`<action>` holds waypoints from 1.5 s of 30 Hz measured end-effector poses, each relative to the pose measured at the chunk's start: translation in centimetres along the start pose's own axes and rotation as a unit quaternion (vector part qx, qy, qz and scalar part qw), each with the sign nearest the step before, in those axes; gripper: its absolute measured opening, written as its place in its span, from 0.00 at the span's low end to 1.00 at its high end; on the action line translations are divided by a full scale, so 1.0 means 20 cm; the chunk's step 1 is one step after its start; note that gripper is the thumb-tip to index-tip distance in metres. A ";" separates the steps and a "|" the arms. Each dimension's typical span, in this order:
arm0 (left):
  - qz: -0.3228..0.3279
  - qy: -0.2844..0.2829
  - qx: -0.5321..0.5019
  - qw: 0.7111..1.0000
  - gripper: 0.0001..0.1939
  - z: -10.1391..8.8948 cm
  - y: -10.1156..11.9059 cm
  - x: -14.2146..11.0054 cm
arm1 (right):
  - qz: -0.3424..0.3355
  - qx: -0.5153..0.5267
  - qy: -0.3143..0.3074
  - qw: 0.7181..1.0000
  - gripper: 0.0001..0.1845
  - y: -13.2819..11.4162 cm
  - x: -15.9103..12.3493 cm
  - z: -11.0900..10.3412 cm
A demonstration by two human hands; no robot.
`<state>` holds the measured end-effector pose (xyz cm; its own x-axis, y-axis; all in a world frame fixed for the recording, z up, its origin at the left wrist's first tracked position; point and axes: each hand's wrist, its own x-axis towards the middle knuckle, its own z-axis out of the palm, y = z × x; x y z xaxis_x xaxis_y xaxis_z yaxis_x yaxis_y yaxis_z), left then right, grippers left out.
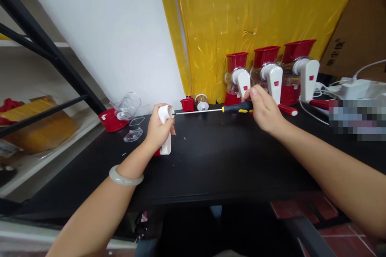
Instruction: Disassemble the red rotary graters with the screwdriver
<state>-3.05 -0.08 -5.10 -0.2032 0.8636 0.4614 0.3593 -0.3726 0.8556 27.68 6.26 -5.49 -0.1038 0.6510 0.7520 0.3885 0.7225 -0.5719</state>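
Note:
My left hand (158, 128) is closed around a white crank handle (166, 144), with a bit of its red grip showing below my fingers. The handle's round hollow end faces right. My right hand (267, 108) grips a screwdriver (238, 108) by its dark blue and yellow handle. Its long metal shaft lies level and points left, with the tip at the crank handle's round end; whether it touches inside I cannot tell. Behind the shaft are a small red part (187, 104) and a metal grater drum (202, 102) with a white end.
Three red and white rotary graters (273, 74) stand at the back right. At the left sit a red base (113, 121) with a clear housing (128, 106) and clear plastic pieces (133, 134). White cables and an adapter (356, 88) lie far right on the black table (217, 164). A shelf stands left.

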 end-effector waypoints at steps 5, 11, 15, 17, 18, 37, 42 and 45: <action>0.019 0.000 0.002 1.000 0.22 0.01 0.02 -0.02 | 0.031 -0.007 -0.031 0.999 0.21 -0.03 0.00 -0.02; 0.015 -0.006 -0.002 1.000 0.23 0.01 0.03 -0.03 | 0.002 -0.084 -0.028 0.996 0.20 -0.07 0.01 -0.04; -0.008 -0.005 -0.012 1.000 0.23 0.00 0.04 -0.02 | -0.025 -0.099 -0.017 0.995 0.18 -0.08 0.01 -0.04; -0.016 -0.008 -0.024 1.000 0.24 0.00 0.04 -0.02 | -0.032 -0.105 -0.016 0.994 0.17 -0.08 0.01 -0.04; -0.020 -0.012 -0.029 0.999 0.24 0.00 0.04 -0.02 | -0.036 -0.106 -0.015 0.994 0.16 -0.09 0.00 -0.05; -0.161 -0.093 -0.069 0.980 0.20 -0.06 0.10 0.01 | -0.168 -0.110 -0.015 0.980 0.11 -0.04 -0.03 -0.07; -0.187 -0.127 -0.075 0.971 0.19 -0.07 0.09 0.02 | -0.164 -0.087 -0.017 0.982 0.09 -0.04 -0.05 -0.07; -0.156 -0.113 -0.075 0.978 0.20 -0.03 0.08 0.00 | -0.128 -0.005 0.076 0.989 0.09 -0.05 -0.04 -0.04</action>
<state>-2.96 -0.94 -3.61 -0.0682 0.9900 0.1234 0.1703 -0.1103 0.9792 28.15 4.88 -5.24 -0.0621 0.4047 0.9123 0.3761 0.8562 -0.3542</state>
